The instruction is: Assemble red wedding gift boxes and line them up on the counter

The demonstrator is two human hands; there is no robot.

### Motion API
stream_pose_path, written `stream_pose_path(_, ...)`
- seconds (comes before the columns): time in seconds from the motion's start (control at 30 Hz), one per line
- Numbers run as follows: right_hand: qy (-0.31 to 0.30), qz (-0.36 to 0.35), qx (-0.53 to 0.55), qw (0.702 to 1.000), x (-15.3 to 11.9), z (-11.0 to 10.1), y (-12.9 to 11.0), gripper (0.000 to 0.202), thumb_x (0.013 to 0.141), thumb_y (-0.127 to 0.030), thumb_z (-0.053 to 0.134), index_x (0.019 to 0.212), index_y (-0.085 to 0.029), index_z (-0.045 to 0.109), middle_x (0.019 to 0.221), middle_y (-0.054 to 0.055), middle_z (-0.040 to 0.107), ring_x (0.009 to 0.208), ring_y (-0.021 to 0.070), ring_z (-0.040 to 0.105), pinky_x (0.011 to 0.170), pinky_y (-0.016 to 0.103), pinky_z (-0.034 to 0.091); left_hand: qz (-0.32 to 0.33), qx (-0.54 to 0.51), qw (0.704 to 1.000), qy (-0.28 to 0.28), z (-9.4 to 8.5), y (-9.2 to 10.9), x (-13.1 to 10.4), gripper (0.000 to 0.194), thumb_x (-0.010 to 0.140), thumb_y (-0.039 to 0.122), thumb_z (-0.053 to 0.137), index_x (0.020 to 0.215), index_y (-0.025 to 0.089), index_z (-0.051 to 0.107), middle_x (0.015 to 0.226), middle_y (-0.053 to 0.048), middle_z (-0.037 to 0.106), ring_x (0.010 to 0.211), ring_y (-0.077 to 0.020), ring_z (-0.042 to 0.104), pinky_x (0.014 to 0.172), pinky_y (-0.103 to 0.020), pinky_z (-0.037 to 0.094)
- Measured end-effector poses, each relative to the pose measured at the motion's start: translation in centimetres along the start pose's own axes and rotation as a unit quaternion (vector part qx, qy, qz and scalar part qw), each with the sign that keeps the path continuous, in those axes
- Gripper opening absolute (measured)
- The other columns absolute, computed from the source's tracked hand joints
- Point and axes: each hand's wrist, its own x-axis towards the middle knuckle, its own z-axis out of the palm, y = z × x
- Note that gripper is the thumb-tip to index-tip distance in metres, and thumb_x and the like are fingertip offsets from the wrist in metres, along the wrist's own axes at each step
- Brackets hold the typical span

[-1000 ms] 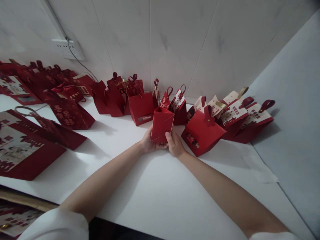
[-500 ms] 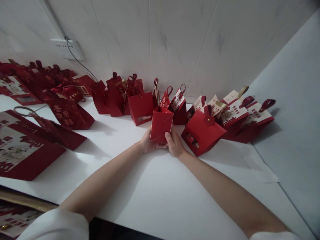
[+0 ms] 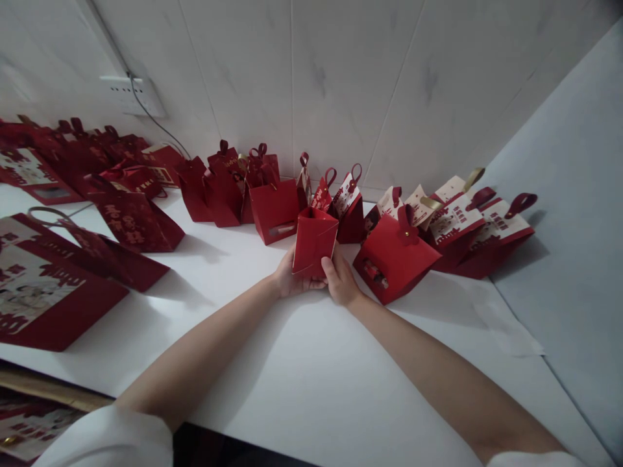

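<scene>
Between my two hands is a small red gift box [image 3: 314,245], tilted so that a plain panel and a folded triangular end face me. My left hand [image 3: 290,275] wraps its left side and underside, with fingers showing below the box. On the right side, my right hand [image 3: 339,277] grips it, the thumb pressed on the lower right corner. Just right of my hands stands a red gift box with a ribbon handle and small cut-out window [image 3: 396,256]. Behind the held box, to the left, is another red box with a window [image 3: 275,211].
Several red and cream gift boxes [image 3: 457,220] line the wall at right. More boxes crowd the left, including a large printed one [image 3: 58,285]. A power strip [image 3: 132,96] with a cable is on the tiled wall. The white table [image 3: 302,383] meets a side panel at right.
</scene>
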Motion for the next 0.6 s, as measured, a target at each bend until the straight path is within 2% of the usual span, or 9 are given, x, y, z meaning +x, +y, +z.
stream_pose_path(0.27, 0.000, -0.001, -0.017, 1.000, 0.01, 0.00, 0.09, 0.056, 0.099, -0.056, 0.034, 0.145, -0.025, 0.037, 0.132, 0.011, 0.060, 0.112, 0.0275, 0.062, 0.097, 0.045, 0.049, 0.003, -0.009, 1.000, -0.014, 0.03, -0.02, -0.02, 0.069, 0.092, 0.067, 0.028, 0.095, 0.012, 0.070, 0.082, -0.013, 0.071, 0.070, -0.0216, 0.067, 0.069, -0.033, 0.055)
stream_pose_path(0.6, -0.004, -0.001, -0.004, 1.000, -0.02, 0.00, -0.08, 0.056, 0.099, -0.055, 0.035, 0.146, -0.025, 0.035, 0.132, 0.011, 0.059, 0.114, 0.0255, 0.061, 0.095, 0.042, 0.051, 0.000, -0.015, 1.000, -0.019, -0.23, -0.02, 0.08, 0.068, 0.093, 0.065, 0.026, 0.099, 0.012, 0.069, 0.083, -0.013, 0.072, 0.071, -0.0222, 0.067, 0.070, -0.034, 0.055)
